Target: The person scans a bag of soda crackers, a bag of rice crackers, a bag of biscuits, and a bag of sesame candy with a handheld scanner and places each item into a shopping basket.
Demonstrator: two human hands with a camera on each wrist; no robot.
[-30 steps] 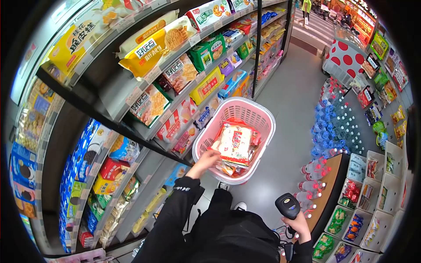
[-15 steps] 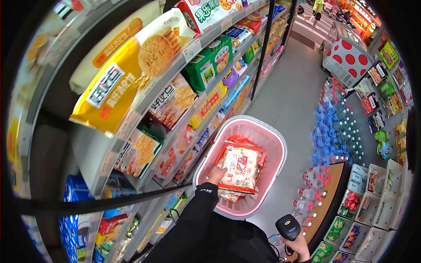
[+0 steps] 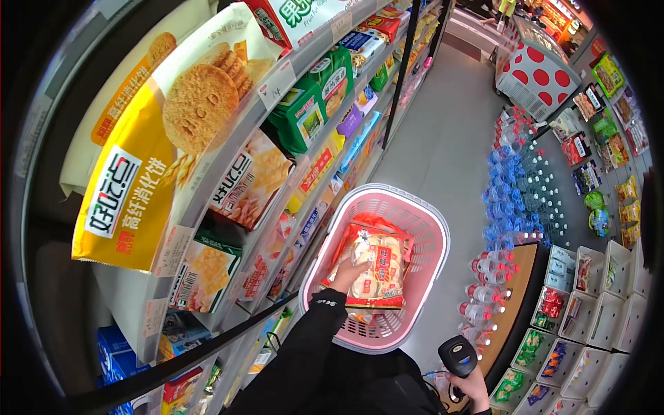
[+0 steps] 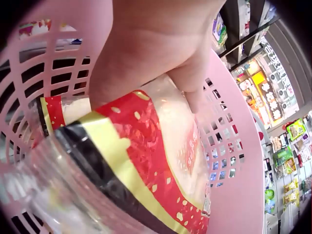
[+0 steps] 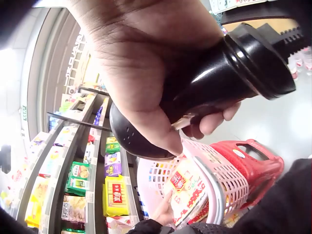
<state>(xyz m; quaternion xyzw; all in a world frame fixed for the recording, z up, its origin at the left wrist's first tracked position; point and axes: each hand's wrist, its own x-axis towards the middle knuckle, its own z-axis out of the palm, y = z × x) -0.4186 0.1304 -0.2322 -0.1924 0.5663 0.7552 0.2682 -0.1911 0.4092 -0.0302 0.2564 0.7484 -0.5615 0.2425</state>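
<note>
In the head view my left hand (image 3: 348, 276) reaches into a pink plastic basket (image 3: 427, 296). It grips the near-left edge of a red and clear bag of rice crackers (image 3: 387, 266), thumb over the top face. Close up in the left wrist view, the bag (image 4: 141, 141) shows a red, yellow and black end, with the left hand (image 4: 151, 46) over its edge and the fingers hidden behind it. More red packaging lies under the bag. My right hand (image 3: 473, 389) holds a black handheld barcode scanner (image 3: 458, 354) by its handle, to the right of the basket.
Shelves of biscuit packs (image 3: 131, 207) rise close on the left. Bottled drinks (image 3: 494, 266) and a curved wooden edge (image 3: 515, 294) line the right, beside white bins (image 3: 553, 304) of small snacks. In the right wrist view a red plastic piece (image 5: 253, 165) stands beside the basket.
The left hand has moved from the basket's near-left rim inward onto the bag and now grips it. The view has shifted closer to the shelf. The right hand still holds the scanner.
</note>
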